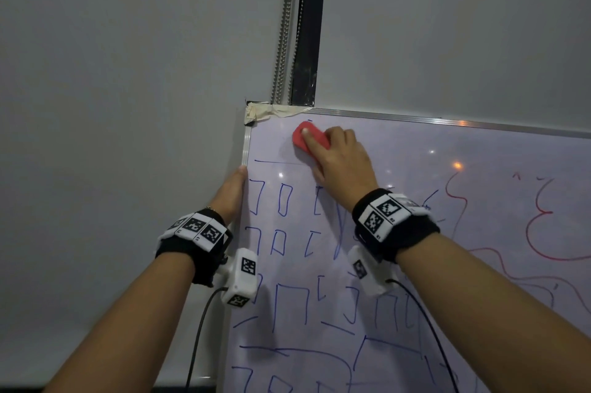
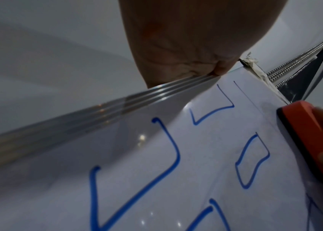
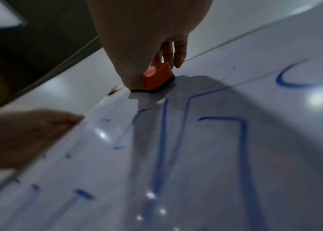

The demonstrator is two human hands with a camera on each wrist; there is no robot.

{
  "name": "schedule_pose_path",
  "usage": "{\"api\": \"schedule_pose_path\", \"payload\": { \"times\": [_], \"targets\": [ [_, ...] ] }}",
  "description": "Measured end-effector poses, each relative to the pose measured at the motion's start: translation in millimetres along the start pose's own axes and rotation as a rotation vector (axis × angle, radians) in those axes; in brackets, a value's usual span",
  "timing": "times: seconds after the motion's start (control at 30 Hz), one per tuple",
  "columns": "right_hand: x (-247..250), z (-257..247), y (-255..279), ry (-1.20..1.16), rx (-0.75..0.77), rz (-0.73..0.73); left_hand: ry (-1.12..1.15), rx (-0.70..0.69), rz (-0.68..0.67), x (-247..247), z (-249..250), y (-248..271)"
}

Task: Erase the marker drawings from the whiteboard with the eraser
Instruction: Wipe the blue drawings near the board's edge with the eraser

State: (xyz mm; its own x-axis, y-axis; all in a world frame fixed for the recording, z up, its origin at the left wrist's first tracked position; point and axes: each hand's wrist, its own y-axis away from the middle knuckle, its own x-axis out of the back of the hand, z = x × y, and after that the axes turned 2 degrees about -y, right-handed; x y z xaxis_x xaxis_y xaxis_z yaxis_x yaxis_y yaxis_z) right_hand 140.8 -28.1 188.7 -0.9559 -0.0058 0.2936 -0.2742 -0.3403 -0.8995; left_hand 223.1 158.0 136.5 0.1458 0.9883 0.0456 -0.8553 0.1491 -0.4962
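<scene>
A whiteboard (image 1: 415, 168) with a metal frame leans against the wall, covered in blue marker drawings (image 1: 284, 200) at the left and red drawings (image 1: 543, 232) at the right. My right hand (image 1: 339, 159) grips a red eraser (image 1: 305, 133) with a black pad and presses it on the board near the top left corner. The eraser (image 2: 312, 136) also shows in the left wrist view and, under my fingers, the eraser (image 3: 156, 76) in the right wrist view. My left hand (image 1: 232, 191) grips the board's left frame edge (image 2: 117, 103), fingers hidden behind it.
Masking tape (image 1: 265, 111) wraps the board's top left corner. A beaded blind chain (image 1: 283, 24) and a dark window strip (image 1: 307, 24) run up above the board. Grey wall lies to the left. Wrist camera cables hang by both forearms.
</scene>
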Motion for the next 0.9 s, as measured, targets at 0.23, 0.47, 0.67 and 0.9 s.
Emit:
{"api": "schedule_pose_path", "payload": {
  "times": [0.23, 0.47, 0.67, 0.9],
  "targets": [
    [4.6, 12.5, -8.5, 0.022, -0.073, 0.074, -0.006, -0.052, 0.014, 0.9, -6.8, -1.7],
    [5.5, 15.2, -4.6, 0.048, 0.209, 0.015, 0.04, -0.177, 0.185, -14.2, -17.4, 34.6],
    [-16.5, -17.6, 3.1, 0.013, 0.197, 0.065, 0.173, -0.14, 0.273, -21.7, -32.6, 36.2],
    [-8.7, 1.5, -20.2, 0.044, 0.181, 0.085, 0.245, -0.102, 0.232, -20.0, -34.9, 36.1]
  ]
}}
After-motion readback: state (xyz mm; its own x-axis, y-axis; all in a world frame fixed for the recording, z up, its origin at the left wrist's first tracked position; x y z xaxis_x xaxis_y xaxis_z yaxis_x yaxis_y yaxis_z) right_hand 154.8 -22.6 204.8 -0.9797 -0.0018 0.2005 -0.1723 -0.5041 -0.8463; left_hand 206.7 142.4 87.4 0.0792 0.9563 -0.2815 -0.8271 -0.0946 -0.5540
